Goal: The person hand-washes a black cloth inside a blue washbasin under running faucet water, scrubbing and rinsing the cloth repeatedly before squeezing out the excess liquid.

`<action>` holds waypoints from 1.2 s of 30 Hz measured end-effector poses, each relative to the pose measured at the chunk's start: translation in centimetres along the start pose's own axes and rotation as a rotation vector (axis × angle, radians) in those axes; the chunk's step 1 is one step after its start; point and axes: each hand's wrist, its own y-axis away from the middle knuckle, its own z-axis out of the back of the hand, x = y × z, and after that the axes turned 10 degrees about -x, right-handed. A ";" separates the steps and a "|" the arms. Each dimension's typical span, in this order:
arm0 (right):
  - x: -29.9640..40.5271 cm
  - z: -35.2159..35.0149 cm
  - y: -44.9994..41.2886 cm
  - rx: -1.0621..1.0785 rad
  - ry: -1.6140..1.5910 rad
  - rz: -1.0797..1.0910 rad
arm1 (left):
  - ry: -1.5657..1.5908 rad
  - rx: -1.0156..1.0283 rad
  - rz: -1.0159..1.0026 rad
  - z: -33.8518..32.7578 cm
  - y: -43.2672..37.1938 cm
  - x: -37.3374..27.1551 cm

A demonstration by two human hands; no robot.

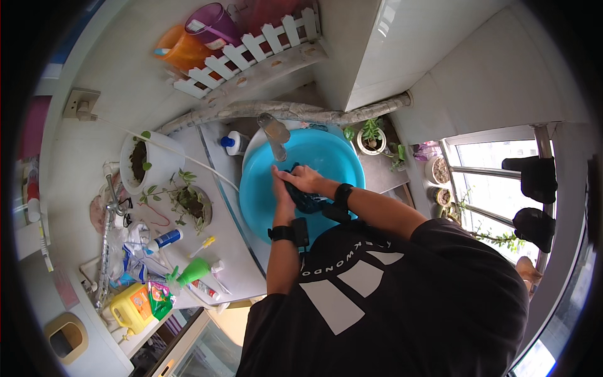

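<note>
A large blue plastic basin [325, 141] stands in front of me, under a metal faucet [275, 136]. Over the basin, my right hand [306, 179] grips a dark, bunched cloth [308, 201]. Its thumb and fingers reach across to my left hand [281, 188], which is held upright against the cloth's left side. The hands touch each other near the fingertips. Part of the cloth is hidden beneath the right hand and wrist. Each wrist wears a black strap with a small box on it.
Left of the basin, a counter [235, 278] holds potted plants, a blue-and-white tube [165, 239], a green spray bottle [193, 271] and a yellow jug [132, 308]. A white-and-blue bottle [234, 143] stands close to the rim. A white cord [165, 148] runs from the wall socket towards the basin.
</note>
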 end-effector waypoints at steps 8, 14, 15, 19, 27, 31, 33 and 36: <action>0.5 1.8 0.2 -0.186 0.299 -0.050 | -0.333 -0.139 -0.274 -0.5 3.6 0.0; -3.2 1.2 0.3 -0.352 0.503 0.156 | -1.142 -0.009 -0.715 1.9 3.7 1.5; -3.6 0.5 0.8 -0.348 0.503 0.158 | -1.381 -0.128 -0.742 3.0 3.0 2.4; -4.6 -0.9 1.0 -0.311 0.571 0.125 | -1.646 -0.271 -0.495 2.8 1.3 2.3; -1.0 0.5 1.3 -0.198 -0.117 0.121 | 0.027 -0.027 0.065 -1.2 4.4 0.2; 1.0 1.2 1.1 -0.132 0.057 -0.079 | 0.066 0.006 -0.078 -1.6 5.0 0.2; 0.6 2.2 1.0 -0.135 0.119 -0.087 | -0.088 -0.234 -0.092 -2.9 5.5 0.6; 0.4 2.8 0.6 -0.162 0.290 -0.104 | -0.294 -0.137 -0.296 -1.0 4.9 2.0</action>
